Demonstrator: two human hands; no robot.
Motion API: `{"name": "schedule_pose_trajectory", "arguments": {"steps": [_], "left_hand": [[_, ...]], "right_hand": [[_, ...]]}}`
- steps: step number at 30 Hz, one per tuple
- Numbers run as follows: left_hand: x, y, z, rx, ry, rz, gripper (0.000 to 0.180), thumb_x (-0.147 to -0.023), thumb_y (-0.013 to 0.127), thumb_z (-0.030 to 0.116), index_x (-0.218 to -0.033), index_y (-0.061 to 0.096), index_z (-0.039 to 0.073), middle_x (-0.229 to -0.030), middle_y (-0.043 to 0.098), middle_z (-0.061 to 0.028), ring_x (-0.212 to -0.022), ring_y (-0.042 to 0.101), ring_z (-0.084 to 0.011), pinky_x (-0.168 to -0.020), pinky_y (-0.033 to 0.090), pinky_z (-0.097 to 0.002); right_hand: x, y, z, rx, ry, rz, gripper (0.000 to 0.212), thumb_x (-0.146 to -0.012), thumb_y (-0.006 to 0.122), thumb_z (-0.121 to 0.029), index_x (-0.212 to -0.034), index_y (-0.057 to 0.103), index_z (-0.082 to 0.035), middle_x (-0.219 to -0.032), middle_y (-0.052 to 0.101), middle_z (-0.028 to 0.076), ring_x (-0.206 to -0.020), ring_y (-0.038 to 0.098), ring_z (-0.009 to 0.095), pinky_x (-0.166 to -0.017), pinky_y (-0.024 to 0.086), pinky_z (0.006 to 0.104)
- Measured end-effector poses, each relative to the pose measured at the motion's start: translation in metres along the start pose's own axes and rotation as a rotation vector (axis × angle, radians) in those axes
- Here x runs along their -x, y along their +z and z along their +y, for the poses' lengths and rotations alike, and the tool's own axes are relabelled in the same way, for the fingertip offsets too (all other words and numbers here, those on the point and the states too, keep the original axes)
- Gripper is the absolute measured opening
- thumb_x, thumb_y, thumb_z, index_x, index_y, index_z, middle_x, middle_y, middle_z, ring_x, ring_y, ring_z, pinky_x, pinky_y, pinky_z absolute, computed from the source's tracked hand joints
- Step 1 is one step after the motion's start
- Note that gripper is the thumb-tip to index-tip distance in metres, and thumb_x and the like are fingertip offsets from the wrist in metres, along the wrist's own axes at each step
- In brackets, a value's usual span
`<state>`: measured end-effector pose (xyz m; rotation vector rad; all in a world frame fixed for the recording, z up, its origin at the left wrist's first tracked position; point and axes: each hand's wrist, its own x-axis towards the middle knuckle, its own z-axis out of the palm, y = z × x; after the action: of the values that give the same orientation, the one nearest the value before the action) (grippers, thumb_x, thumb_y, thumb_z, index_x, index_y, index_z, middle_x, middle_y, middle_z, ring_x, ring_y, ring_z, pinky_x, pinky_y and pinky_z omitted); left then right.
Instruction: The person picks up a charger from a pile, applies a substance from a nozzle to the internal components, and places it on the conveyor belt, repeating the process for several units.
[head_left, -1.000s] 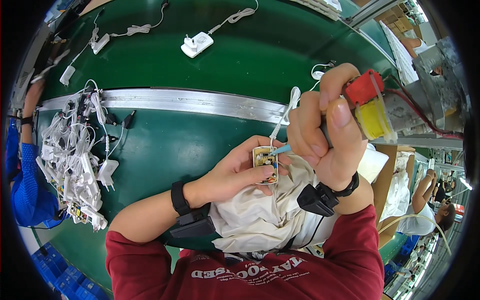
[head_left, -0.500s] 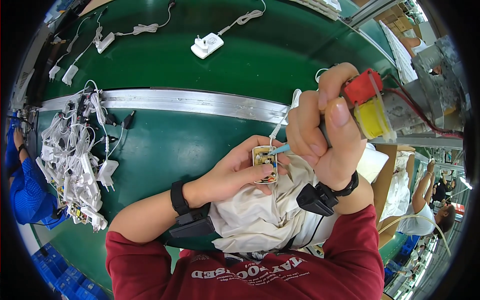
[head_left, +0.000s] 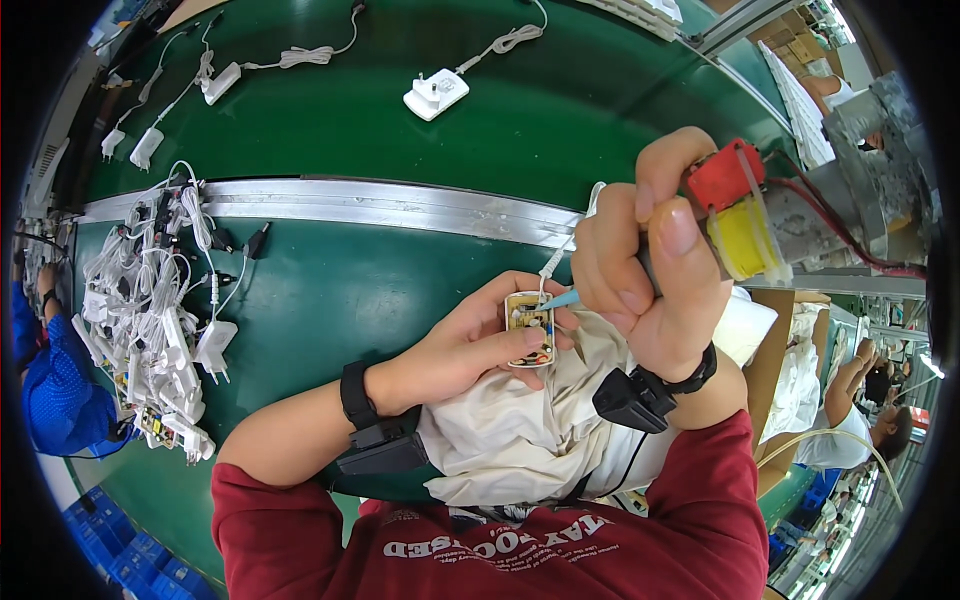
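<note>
My left hand [head_left: 455, 358] is closed around an opened power adapter [head_left: 527, 345], its circuit board and small parts facing up. A white cord [head_left: 553, 262] runs from the adapter's far end. My right hand [head_left: 650, 255] is wrapped round a handheld dispensing tool [head_left: 738, 215] with a red switch, yellow tape and wires. The tool's blue tapered nozzle [head_left: 562, 299] comes out below my right fingers, and its tip is at the far part of the board. Whether it touches the board I cannot tell. Under both hands lies crumpled cream cloth [head_left: 500, 430].
A tangled heap of white adapters and cords [head_left: 160, 320] lies on the green table at the left. Beyond a metal rail [head_left: 380, 208], adapters with cords, one a white plug adapter [head_left: 436, 94], lie on a green belt. A cardboard box [head_left: 770, 400] stands at right. Other people work on both sides.
The adapters on the far green belt have shifted a little to the right. At the left, a person in blue has moved their arm. My hands have hardly moved.
</note>
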<state>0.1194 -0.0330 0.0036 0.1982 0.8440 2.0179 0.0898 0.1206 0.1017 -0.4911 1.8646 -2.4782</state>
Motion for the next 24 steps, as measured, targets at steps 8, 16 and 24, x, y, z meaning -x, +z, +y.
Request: {"name": "schedule_pose_trajectory", "arguments": {"steps": [8,16,24], "left_hand": [[0.001,0.0,0.0,-0.011,0.001,-0.009,0.041,-0.095,0.049,0.014,-0.132,0.033,0.007,-0.119,0.052,-0.0099,-0.111,0.054,-0.0172,-0.078,0.053,-0.0272],[0.0,0.001,0.001,0.084,-0.021,0.019,0.039,-0.095,0.046,0.012,-0.132,0.034,0.007,-0.12,0.052,-0.0111,-0.112,0.053,-0.0178,-0.08,0.054,-0.0298],[0.0,-0.004,0.001,0.206,0.067,0.054,0.037,-0.096,0.041,0.011,-0.132,0.034,0.005,-0.123,0.051,-0.0146,-0.111,0.055,-0.0201,-0.083,0.055,-0.0369]], "right_hand": [[0.001,-0.001,-0.002,0.027,-0.004,-0.006,0.027,-0.094,0.047,-0.034,-0.09,0.034,-0.012,-0.047,0.033,-0.002,-0.035,0.025,0.006,-0.033,0.022,0.0213],[0.0,0.004,-0.016,0.074,0.06,0.111,0.026,-0.096,0.042,-0.035,-0.091,0.034,-0.011,-0.048,0.032,-0.002,-0.035,0.024,0.006,-0.033,0.022,0.0213],[0.005,0.007,-0.015,0.059,0.043,0.05,0.028,-0.096,0.042,-0.038,-0.091,0.033,-0.012,-0.048,0.032,-0.002,-0.034,0.025,0.006,-0.033,0.023,0.0214]]}}
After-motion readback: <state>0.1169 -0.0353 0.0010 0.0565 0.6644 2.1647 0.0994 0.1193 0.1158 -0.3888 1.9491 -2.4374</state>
